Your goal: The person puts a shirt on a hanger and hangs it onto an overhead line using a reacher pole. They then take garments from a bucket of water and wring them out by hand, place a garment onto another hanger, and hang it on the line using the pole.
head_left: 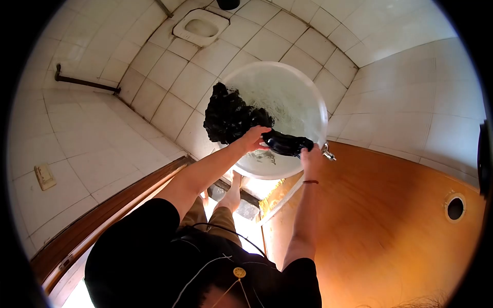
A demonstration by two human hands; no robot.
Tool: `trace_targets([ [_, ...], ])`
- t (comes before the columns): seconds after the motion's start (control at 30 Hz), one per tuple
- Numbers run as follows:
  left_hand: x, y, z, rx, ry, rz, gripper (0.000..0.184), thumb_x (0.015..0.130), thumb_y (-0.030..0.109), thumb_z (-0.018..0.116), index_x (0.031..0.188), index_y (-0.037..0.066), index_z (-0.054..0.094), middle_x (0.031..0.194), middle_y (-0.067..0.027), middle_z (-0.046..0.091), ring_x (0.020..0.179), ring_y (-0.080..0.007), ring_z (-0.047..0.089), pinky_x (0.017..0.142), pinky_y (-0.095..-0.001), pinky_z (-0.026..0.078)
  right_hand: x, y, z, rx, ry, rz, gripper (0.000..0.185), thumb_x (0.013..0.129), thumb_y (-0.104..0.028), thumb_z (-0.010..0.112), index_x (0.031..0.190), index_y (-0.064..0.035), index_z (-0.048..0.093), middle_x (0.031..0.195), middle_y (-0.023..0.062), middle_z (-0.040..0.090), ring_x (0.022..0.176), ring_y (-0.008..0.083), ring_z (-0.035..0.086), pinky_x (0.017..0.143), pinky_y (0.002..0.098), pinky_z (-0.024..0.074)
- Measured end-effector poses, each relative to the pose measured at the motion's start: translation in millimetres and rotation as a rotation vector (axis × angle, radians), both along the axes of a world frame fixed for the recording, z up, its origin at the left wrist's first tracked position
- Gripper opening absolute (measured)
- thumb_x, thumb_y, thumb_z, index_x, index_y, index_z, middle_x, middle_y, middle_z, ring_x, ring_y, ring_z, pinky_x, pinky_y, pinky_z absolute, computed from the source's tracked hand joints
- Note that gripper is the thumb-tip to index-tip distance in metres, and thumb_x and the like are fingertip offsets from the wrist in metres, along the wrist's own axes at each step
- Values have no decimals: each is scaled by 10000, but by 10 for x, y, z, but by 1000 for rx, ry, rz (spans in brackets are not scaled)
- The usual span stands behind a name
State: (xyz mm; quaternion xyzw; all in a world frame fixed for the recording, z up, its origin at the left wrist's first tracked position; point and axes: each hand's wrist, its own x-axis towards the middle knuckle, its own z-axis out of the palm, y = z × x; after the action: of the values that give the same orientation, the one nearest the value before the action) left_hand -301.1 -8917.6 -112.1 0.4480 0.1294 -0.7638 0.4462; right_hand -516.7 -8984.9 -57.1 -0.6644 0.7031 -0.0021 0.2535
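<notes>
The head view looks down into a small room with a pale tiled floor (177,74) and a tiled wall (77,123) on the left. On that wall are a dark bar (87,84), farther off, and a cream plate (45,176), nearer. At the far side a squat toilet (200,27) is set in the floor, with a dark object (227,4) beyond it, cut by the edge of view. An orange-brown wooden panel (370,205) fills the near right, with a dark round opening (455,209) in a pale ring. A wooden frame (102,226) runs along the near left.

A wide white basin (322,110) stands in the middle, holding cloudy water (287,97). A shiny metal fitting (328,152) shows just beside its right rim.

The black cloth (228,115) looks wet. Its bunched bulk lies at the left of the basin, covering part of the rim, and a stretch of it runs rightward between the hands over the near part of the water. The left hand (255,137) grasps the cloth beside the bulk, thumb and fingers around it. The right hand (310,157), below a reddish wristband (310,181), grips the right end near the rim.
</notes>
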Motion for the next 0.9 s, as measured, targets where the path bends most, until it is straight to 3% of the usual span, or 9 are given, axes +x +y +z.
trace_targets([
  [0.07, -74, 99, 68, 1, -67, 48, 338, 791, 220, 605, 1090, 70, 562, 1162, -116, 519, 1118, -292, 461, 903, -410, 429, 296, 226, -96, -50, 287, 145, 693, 636, -252, 700, 1221, -21, 407, 1169, 192, 494, 1092, 326, 474, 834, 491, 410],
  [0.13, -44, 218, -438, -291, -176, -253, 703, 822, 261, 580, 1400, 155, 194, 1358, -47, 340, 1213, -319, 353, 855, -512, 389, 479, 420, -492, -115, 128, 397, 912, 603, -245, 731, 1338, -34, 233, 1351, 212, 285, 1251, 359, 275, 934, 530, 305],
  [0.2, -53, 329, -497, -317, -265, -332, 628, 847, 296, 531, 1380, 137, 239, 1345, -55, 357, 1171, -291, 387, 868, -477, 381, 786, 522, -630, -43, 88, 479, 959, 582, -223, 750, 1359, -43, 217, 1364, 235, 255, 1274, 362, 236, 977, 506, 265],
  [0.4, 227, 662, -53, -28, -218, -165, 487, 856, 278, 523, 1288, 111, 373, 1226, -68, 461, 1063, -232, 469, 869, -449, 373, 1067, 338, -1404, 64, 265, 381, 437, 806, -186, 477, 1237, -114, 460, 1244, 173, 448, 1167, 330, 395, 966, 587, 238],
  [0.47, 330, 723, -15, 45, -158, -118, 408, 844, 248, 548, 1208, 104, 431, 1141, -70, 502, 1031, -234, 495, 869, -455, 375, 779, 402, -2690, 0, 239, 384, 506, 751, -219, 588, 1225, -89, 471, 1261, 90, 461, 1168, 244, 421, 944, 400, 360],
  [0.57, 399, 743, 96, 73, -149, -119, 322, 856, 289, 529, 1125, 114, 495, 1104, -81, 526, 1021, -244, 507, 869, -446, 396, 777, 214, -2284, 241, 310, 504, 401, 748, -232, 587, 1113, -68, 555, 1219, 115, 516, 1159, 228, 467, 917, 369, 407],
  [0.6, 389, 751, 117, 94, -132, -123, 318, 864, 316, 519, 1119, 127, 527, 1109, -83, 535, 1036, -252, 501, 878, -445, 401, 774, 100, -2092, 528, 93, 297, 344, 730, -214, 590, 1037, -58, 596, 1117, 180, 572, 1110, 306, 508, 901, 406, 423],
  [0.73, 288, 596, 263, 67, 3, -57, 385, 872, 367, 480, 1152, 102, 480, 1168, -169, 495, 1073, -321, 470, 899, -523, 377, 779, 55, -973, -87, -10, 401, 443, 655, -80, 613, 1074, -86, 469, 862, 192, 627, 844, 349, 609, 769, 408, 473],
  [0.9, -117, -39, 778, 283, 122, -19, 656, 823, 533, 468, 1292, 97, 323, 1298, -221, 342, 1162, -409, 360, 926, -621, 284, 570, 75, 556, -98, -516, 537, 444, 612, 33, 614, 1034, -65, 512, 940, 169, 598, 890, 332, 589, 774, 361, 474],
])
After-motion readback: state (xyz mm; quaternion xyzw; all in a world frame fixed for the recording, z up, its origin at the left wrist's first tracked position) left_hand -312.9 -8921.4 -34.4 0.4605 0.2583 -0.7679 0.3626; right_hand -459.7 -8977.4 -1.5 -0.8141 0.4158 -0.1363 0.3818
